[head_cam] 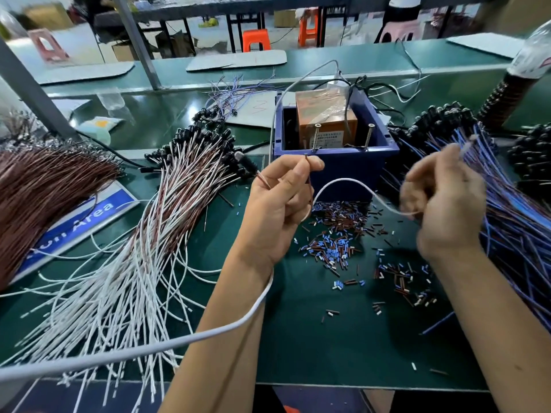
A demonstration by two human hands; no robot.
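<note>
My left hand [280,201] is raised over the green mat [313,347] and pinches the stripped end of a brown wire [309,174] between thumb and forefinger. A thin white wire [348,181] arcs from that hand across to my right hand [444,198], whose curled fingers hold its other end; the right hand is blurred by motion. Just behind both hands stands a blue box [337,162] with an orange block [325,120] and two upright screws inside.
A fan of white and brown wires with black plugs [155,239] lies at the left, a brown wire bundle [38,192] further left. Blue wires with black plugs [512,210] pile at the right. Cut insulation bits [337,234] litter the mat. A grey cable [179,341] crosses my left forearm.
</note>
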